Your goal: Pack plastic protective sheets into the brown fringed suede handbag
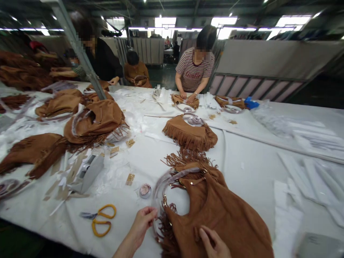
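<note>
So the big brown fringed bag (228, 211) lies flat on the white table (249, 168), the right hand (213, 242) over its front with thumb and fingers slightly parted, the left hand (146, 218) angled in, fingertips pinched together right by the wrapped handle (158, 186).

At least seven brown bags (231, 215), one pair of scissors (100, 216)

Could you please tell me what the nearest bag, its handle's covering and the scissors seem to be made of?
Bag: probably matte suede or imitation, given its soft nap.
Handle covering: likely clear plastic film, wrinkled and shiny.
Scissors: grey metal blades; smooth yellow loops, perhaps plastic.
</note>
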The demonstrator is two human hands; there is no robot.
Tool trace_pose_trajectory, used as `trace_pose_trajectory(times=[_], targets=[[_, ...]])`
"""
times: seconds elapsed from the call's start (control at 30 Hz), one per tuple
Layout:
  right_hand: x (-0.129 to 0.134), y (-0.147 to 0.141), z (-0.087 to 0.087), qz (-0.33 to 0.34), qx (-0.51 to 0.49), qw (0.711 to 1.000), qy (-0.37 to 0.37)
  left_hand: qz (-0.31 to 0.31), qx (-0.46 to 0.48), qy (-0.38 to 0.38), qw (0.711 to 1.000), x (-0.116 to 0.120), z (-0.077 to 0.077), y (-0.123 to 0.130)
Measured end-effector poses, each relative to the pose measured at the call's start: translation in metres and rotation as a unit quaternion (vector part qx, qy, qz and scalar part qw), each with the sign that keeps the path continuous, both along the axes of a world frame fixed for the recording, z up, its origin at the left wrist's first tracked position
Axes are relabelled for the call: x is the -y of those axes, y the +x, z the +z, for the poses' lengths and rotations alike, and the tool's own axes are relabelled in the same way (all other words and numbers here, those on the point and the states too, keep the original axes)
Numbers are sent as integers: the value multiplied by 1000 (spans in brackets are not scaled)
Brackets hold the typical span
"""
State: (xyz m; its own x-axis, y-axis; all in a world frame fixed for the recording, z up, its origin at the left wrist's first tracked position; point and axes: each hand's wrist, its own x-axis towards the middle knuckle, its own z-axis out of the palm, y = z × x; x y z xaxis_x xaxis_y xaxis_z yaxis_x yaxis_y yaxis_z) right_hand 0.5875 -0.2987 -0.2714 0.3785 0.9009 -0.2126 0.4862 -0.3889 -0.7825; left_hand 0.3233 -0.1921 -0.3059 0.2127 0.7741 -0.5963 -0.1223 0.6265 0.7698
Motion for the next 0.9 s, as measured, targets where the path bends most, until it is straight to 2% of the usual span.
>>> trace_pose_trajectory(times=[0.1, 0.2, 0.27, 0.37, 0.47, 0.53, 0.63, 0.7, 0.8, 0.9], targets=[[-11, -32, 24, -10, -183, 983, -31, -100, 28, 15, 995, 17, 16, 40], [-9, -50, 25, 1, -263, 964, -28, -192, 38, 18, 981, 31, 17, 64], [-1, -54, 19, -9, -247, 969, -24, -240, 53, 22, 969, 38, 12, 69], [14, -54, 13, -2, -183, 983, -29, -276, 69, 61, 957, 46, 7, 70], [25, -47, 14, 27, -127, 991, -30, -302, 29, 107, 947, 49, 6, 70], [27, -39, 15, 20, -54, 998, -13, -293, -22, 101, 950, 46, 6, 70], [23, -25, 16, 29, 90, 995, 16, -240, -60, 34, 968, 40, 8, 71], [16, -17, 18, 102, 142, 984, 10, -208, -32, -24, 977, 36, 11, 73], [5, -11, 20, 211, 167, 963, -23, -165, 40, -90, 981, 32, 17, 76], [-2, -10, 21, 219, 175, 959, -43, -145, 75, -110, 980, 29, 19, 81]])
